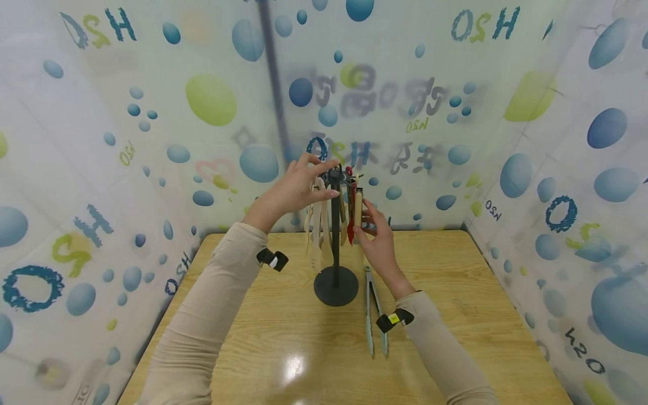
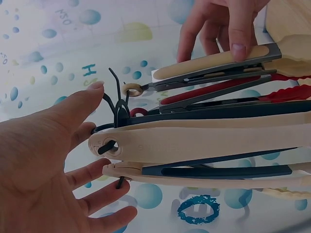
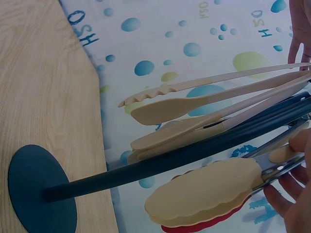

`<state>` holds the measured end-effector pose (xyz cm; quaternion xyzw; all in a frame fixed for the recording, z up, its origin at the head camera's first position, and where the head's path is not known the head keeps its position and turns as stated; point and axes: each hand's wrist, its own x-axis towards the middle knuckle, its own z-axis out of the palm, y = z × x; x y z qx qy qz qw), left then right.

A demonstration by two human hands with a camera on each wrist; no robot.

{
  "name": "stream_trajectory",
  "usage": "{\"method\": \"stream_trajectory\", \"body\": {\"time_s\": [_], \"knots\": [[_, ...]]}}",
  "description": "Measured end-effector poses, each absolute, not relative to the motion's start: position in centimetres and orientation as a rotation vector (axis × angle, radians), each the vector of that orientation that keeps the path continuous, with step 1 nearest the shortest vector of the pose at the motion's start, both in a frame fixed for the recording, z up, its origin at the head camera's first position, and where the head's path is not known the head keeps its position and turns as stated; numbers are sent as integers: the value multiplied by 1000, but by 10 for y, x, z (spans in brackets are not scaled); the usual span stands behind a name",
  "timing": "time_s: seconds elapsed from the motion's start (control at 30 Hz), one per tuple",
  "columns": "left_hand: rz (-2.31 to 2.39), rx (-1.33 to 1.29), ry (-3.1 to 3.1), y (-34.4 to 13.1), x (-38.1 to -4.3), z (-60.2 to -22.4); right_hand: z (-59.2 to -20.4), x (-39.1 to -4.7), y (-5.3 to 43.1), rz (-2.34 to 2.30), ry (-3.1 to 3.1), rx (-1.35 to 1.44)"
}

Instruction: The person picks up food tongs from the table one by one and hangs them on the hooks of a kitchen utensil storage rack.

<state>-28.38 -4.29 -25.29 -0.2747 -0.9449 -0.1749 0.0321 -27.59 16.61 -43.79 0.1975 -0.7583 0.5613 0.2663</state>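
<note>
My right hand [image 1: 377,236] pinches cream-headed tongs [image 2: 209,64] by their tan handle, thumb on the near side. Their end ring [image 2: 131,89] is around a hook at the top of a dark utensil stand [image 1: 336,247]. Up at the stand's hooks, my left hand [image 1: 296,188] has its thumb and fingers spread about them, fingertips close to or touching the hooks. Beside the held tongs hang red-tipped tongs [image 1: 351,216]. Several cream utensils [image 2: 204,138] hang nearer my left hand; in the right wrist view a cream spoon [image 3: 167,110] shows among them.
Another pair of tongs [image 1: 368,304] with pale green tips lies spread on the wooden table [image 1: 445,349], right of the stand's round base [image 1: 324,288]. Patterned curtains [image 1: 212,129] close in the table at the back and both sides.
</note>
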Motion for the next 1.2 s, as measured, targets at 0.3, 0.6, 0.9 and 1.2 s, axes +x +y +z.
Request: {"method": "stream_trajectory", "body": {"time_s": [0.3, 0.6, 0.9, 1.2], "knots": [[-540, -846, -2915, -42, -286, -254, -442, -279, 166, 1463, -2059, 517], [-528, -839, -2928, -42, -285, -253, -437, -274, 170, 1515, -2140, 460], [-526, -830, -2933, -42, -285, -254, -455, -268, 192, 1468, -2260, 339], [-528, -824, -2937, -43, -286, -252, -527, -241, 203, 1364, -2513, 193]]}}
